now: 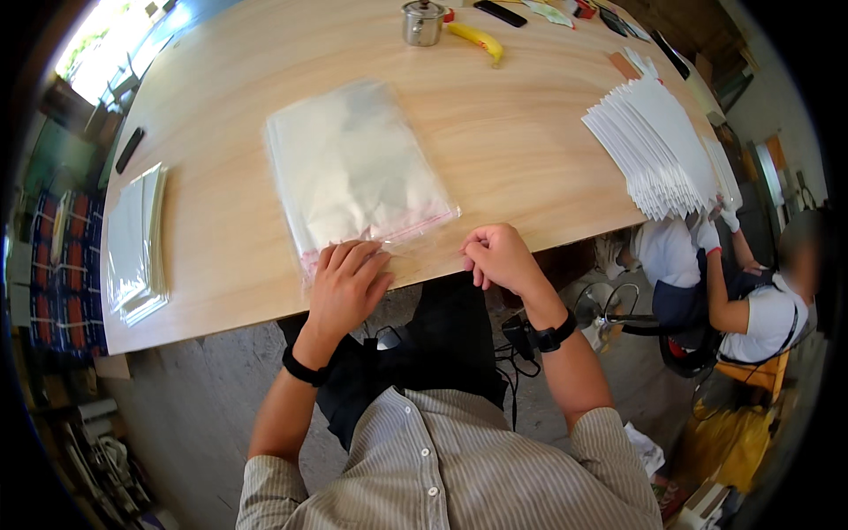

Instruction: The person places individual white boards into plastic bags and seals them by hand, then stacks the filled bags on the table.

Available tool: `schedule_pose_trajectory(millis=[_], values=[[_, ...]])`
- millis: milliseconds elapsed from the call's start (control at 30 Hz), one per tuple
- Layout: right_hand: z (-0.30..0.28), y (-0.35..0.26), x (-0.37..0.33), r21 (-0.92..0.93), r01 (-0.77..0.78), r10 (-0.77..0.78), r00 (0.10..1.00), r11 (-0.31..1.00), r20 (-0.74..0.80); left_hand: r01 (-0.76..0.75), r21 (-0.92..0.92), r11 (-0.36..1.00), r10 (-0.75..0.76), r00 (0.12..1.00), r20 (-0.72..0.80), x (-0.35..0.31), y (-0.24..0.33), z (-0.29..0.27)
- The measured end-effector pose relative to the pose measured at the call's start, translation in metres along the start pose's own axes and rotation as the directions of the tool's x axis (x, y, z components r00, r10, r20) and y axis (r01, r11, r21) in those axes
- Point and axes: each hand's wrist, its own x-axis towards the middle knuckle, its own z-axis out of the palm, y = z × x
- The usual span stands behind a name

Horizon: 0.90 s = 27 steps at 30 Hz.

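Left hand (pixel 346 281) lies flat and spread, palm down, on the near end of a clear plastic bag (pixel 353 168), its fingertips on the bag's pinkish adhesive strip (pixel 389 237); it grips nothing. Right hand (pixel 497 257) rests just beside the bag's near right corner, fingers curled into a loose fist at the table edge, and whether it pinches anything cannot be told.

Largest in view, the light wooden table (pixel 495 132) fills the upper picture. On it the clear bag, rectangular and holding something white and folded, lies slightly tilted in front of the person, its sealed end toward them. At the right edge a fanned stack of white sheets (pixel 658 150) overhangs the table. At the left edge sits a smaller pile of clear empty bags (pixel 137 243). Far across the table stand a small steel pot with a lid (pixel 422 22) and, touching close beside it, a yellow banana (pixel 477 40). Below right, another person's gloved hand (pixel 707 234) reaches toward the white stack.
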Motion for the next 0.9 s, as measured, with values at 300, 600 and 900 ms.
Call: schedule_pose_trajectory(millis=[300, 600, 900], values=[[0.004, -0.007, 0.001, -0.029, -0.032, 0.031, 0.999, 0.999, -0.039, 0.024, -0.001, 1.0, -0.024, 1.0, -0.016, -0.002, 0.0, 0.002], [-0.002, -0.001, -0.002, -0.034, -0.044, 0.043, 0.998, 0.998, -0.049, 0.015, -0.004, 1.0, -0.015, 1.0, -0.017, -0.003, -0.002, 0.003], [-0.027, 0.014, -0.003, 0.19, 0.039, -0.052, 0.996, 0.981, 0.067, 0.03, -0.007, 1.0, -0.03, 0.999, -0.012, 0.0, 0.002, 0.004]])
